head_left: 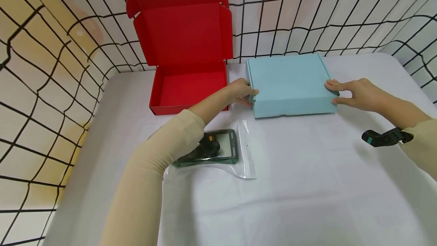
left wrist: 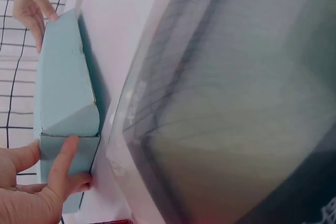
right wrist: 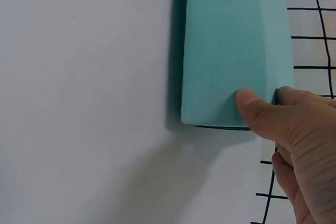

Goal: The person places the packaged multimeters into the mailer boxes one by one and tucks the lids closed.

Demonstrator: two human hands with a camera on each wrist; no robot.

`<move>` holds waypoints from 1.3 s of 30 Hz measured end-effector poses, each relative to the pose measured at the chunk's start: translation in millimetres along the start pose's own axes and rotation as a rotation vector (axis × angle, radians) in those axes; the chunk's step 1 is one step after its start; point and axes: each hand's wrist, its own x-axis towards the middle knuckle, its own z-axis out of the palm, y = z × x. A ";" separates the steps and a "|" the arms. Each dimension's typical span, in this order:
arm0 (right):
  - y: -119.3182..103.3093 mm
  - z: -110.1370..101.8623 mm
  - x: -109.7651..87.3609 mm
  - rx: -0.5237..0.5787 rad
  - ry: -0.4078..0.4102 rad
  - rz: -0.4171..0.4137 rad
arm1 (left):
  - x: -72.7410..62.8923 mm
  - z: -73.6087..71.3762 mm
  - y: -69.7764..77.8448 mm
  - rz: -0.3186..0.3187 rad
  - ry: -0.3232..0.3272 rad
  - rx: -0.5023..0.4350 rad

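Note:
A light blue cardboard box (head_left: pixel 290 82) with its lid down lies at the back right, held at both ends. My left hand (head_left: pixel 241 91) grips its left end; in the left wrist view the index fingertip lies on the side panel, just under the lid seam. At the right end my right hand (head_left: pixel 362 93) pinches the front corner, thumb on the sloping front flap and index finger at the lid edge, the other fingers partly hidden. Left of it stands a red cardboard box (head_left: pixel 187 86), lid raised, its inside bare.
Under the left forearm lies a clear plastic bag (head_left: pixel 246 155) with a dark device (head_left: pixel 225 147) with a pale panel in it. A black wire grid (head_left: pixel 283 14) runs behind and along the sides of the white-covered table (head_left: pixel 290 185). A black strap (head_left: pixel 385 137) sits at the right wrist.

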 end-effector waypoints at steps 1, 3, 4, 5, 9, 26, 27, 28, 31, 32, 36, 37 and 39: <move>-0.1 -0.2 0.4 -0.006 -0.005 0.005 | 0.1 -0.2 -0.1 0.001 0.001 -0.001; 0.3 -0.3 1.1 -0.011 -0.009 0.001 | 0.3 -0.2 -0.3 0.003 0.004 -0.005; 0.2 -0.3 1.1 -0.011 -0.009 -0.001 | 0.4 -0.3 -0.3 0.002 0.002 -0.002; 0.2 -0.1 0.7 -0.011 -0.006 -0.001 | 0.5 -0.3 -0.4 0.004 0.000 -0.002; 0.0 4.2 -2.6 -0.015 0.042 -0.004 | 1.1 -0.7 -1.0 0.006 -0.008 -0.001; 1.9 17.0 -6.8 -0.054 0.222 -0.099 | 2.4 -1.0 -3.6 0.014 -0.022 -0.008; 1.5 17.6 -7.0 -0.056 0.231 -0.108 | 2.2 -0.7 -3.9 0.016 -0.022 -0.008; 1.3 17.9 -7.0 -0.059 0.233 -0.114 | 1.8 -0.4 -4.0 0.018 -0.022 -0.007; 0.0 18.0 -7.6 -0.073 0.213 -0.107 | 1.0 0.3 -4.6 0.027 -0.025 -0.004; 0.0 18.3 -7.8 -0.077 0.212 -0.109 | 0.8 0.3 -4.7 0.028 -0.024 -0.005; 0.7 21.4 -9.0 -0.076 0.226 -0.119 | 0.7 0.0 -4.8 0.021 -0.015 -0.014; 1.2 22.5 -9.3 -0.076 0.245 -0.132 | 0.9 -0.2 -4.6 0.020 -0.014 -0.022; 2.8 24.9 -9.6 -0.076 0.288 -0.161 | 1.0 -0.4 -4.3 0.021 -0.009 -0.036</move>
